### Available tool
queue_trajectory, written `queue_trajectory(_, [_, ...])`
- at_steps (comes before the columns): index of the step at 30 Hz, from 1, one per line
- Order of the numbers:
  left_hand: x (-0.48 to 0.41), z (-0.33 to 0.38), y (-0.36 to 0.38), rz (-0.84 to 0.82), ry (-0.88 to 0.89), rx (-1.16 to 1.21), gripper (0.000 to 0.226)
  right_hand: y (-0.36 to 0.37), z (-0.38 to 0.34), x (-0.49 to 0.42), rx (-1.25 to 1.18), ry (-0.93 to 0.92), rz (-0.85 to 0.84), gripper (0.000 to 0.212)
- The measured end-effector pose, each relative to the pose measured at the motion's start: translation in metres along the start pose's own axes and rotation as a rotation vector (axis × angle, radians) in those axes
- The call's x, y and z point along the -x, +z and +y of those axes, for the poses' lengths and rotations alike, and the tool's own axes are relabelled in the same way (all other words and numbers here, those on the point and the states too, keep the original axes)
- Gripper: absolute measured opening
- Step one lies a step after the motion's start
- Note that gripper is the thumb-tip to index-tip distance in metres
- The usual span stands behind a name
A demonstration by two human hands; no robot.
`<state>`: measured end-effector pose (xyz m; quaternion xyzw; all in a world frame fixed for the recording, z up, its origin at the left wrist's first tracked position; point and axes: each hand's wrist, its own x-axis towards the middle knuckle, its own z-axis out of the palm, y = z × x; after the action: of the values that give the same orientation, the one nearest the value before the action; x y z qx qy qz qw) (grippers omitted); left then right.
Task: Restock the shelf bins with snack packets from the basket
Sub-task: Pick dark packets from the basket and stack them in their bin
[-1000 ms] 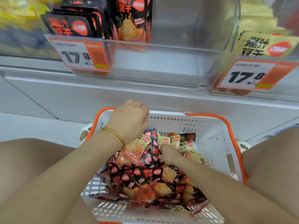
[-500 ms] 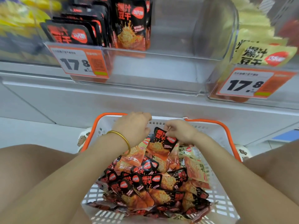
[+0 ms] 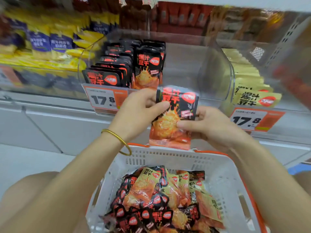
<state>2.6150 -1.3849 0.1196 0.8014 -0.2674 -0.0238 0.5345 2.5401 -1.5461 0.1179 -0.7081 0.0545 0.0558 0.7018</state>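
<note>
I hold a black-and-orange snack packet (image 3: 175, 115) upright above the far rim of the white basket (image 3: 223, 179). My left hand (image 3: 136, 113) pinches its upper left edge, thumb across the front. My right hand (image 3: 207, 125) pinches its right side. The packet hangs just in front of the clear shelf bin (image 3: 193, 69), which holds rows of the same black packets (image 3: 127, 64) on its left side. Several black and yellow packets (image 3: 161, 199) lie heaped in the basket below.
A bin of yellow packets (image 3: 252, 93) stands to the right, another bin of yellow and blue bags (image 3: 43, 47) to the left. Orange price tags (image 3: 104, 100) hang on the bin fronts. My knees flank the basket, whose handles are orange.
Both hands rose out of the basket with one black packet, now held up in front of the middle bin. The view tilted upward, showing more of the shelf.
</note>
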Motion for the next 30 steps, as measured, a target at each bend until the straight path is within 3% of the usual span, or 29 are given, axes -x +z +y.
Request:
queue_trajectory(2, [-0.011, 0.011, -0.018, 0.211, 0.169, -0.085, 0.009, 0.002, -0.036, -0.016, 0.005, -0.115, 0.059, 0.019])
queue_trajectory(4, [-0.022, 0.01, -0.038, 0.395, 0.326, -0.356, 0.021, 0.0, -0.065, -0.044, 0.029, -0.211, 0.156, 0.018])
queue_trajectory(6, [-0.032, -0.005, -0.053, 0.441, 0.363, -0.69, 0.034, -0.001, -0.079, -0.08, 0.094, -0.224, 0.246, 0.023])
queue_trajectory(9, [-0.034, -0.031, -0.053, 0.399, 0.272, -0.887, 0.042, 0.005, -0.071, -0.142, 0.357, -0.044, 0.321, 0.032])
queue_trajectory(11, [-0.033, -0.043, -0.048, 0.386, 0.281, -0.935, 0.043, 0.009, -0.058, -0.171, 0.607, 0.108, 0.329, 0.045])
queue_trajectory(14, [-0.035, -0.044, -0.048, 0.402, 0.289, -0.939, 0.042, 0.011, -0.047, -0.184, 0.819, 0.211, 0.346, 0.041])
queue_trajectory(20, [-0.037, -0.045, -0.044, 0.446, 0.307, -0.946, 0.037, 0.02, -0.043, -0.201, 0.744, 0.085, 0.444, 0.035])
queue_trajectory(26, [-0.036, -0.047, -0.044, 0.448, 0.309, -0.965, 0.037, 0.024, -0.038, -0.205, 0.657, 0.18, 0.337, 0.023])
queue_trajectory(30, [-0.037, -0.048, -0.045, 0.436, 0.302, -0.957, 0.038, 0.023, -0.043, -0.199, 0.597, 0.211, 0.319, 0.035])
